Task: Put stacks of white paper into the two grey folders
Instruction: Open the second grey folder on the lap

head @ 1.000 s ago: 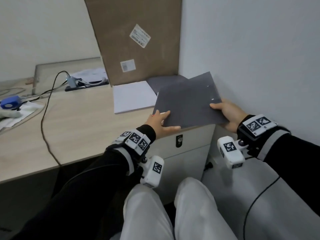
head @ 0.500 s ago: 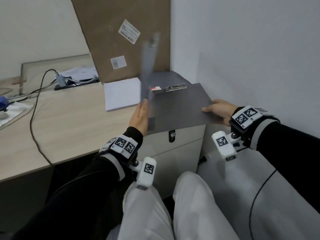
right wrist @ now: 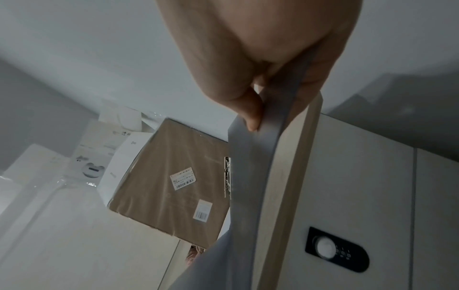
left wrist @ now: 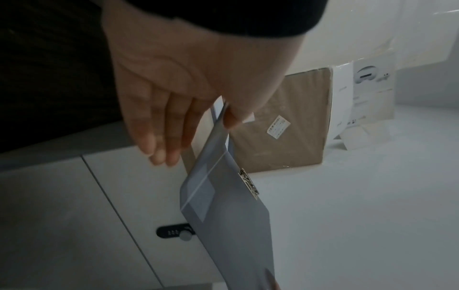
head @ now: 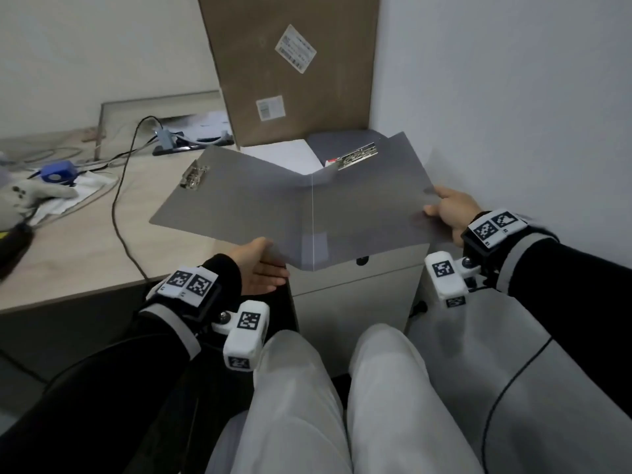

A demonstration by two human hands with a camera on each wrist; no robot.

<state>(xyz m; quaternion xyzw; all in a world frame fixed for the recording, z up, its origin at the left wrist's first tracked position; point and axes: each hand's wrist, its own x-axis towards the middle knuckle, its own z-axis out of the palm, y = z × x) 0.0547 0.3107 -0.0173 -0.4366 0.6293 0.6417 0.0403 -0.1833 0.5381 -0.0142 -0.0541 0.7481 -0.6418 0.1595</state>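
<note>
Folder (head: 307, 213), grey and spread open, fills the middle of the head view above the desk (head: 85, 234). Left hand (head: 261, 268) holds its near edge between thumb and straight fingers; right hand (head: 451, 213) pinches the right flap. White paper (head: 290, 157) lies behind it, upper centre.

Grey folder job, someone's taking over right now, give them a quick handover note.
Left hand: holds the open grey folder at its near left edge, thumb on top.
Right hand: pinches the folder's right edge.
The folder is spread open in the air over the white drawer cabinet, clips bare, no paper inside.
White paper stack lies on the desk behind it; the second grey folder is beside the stack.
Done: first folder opened. Left: fill both folders.
</note>
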